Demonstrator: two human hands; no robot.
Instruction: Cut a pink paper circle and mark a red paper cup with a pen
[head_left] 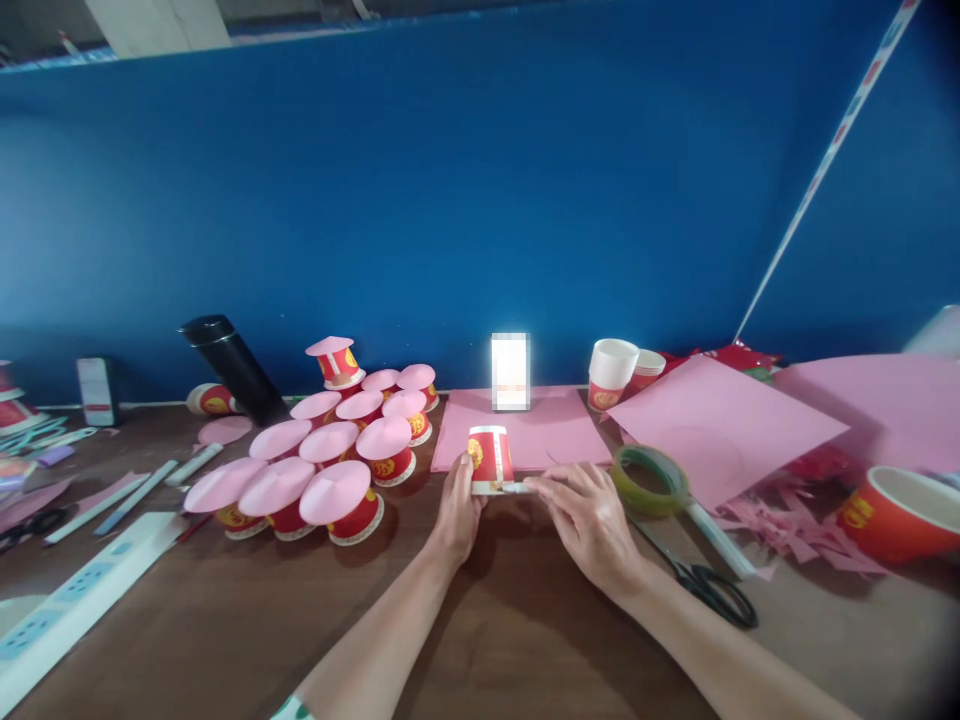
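Observation:
An upside-down red paper cup (pixel 491 457) with a gold emblem and a white strip stands on the brown table (pixel 480 640) in front of me. My left hand (pixel 457 515) is closed on its left side near the rim. My right hand (pixel 589 520) lies to its right, fingers pinched together at the cup's lower edge on a small white strip I can barely make out. Left of the cup sits a cluster of several upturned red cups topped with pink paper cones (pixel 330 465).
Pink paper sheets (pixel 720 425) lie behind and to the right. A tape roll (pixel 649 480) and scissors (pixel 709 585) rest beside my right hand. White cups (pixel 611 372), an open red cup (pixel 896 510), a black flask (pixel 232 368) and a power strip (pixel 75 600) stand around.

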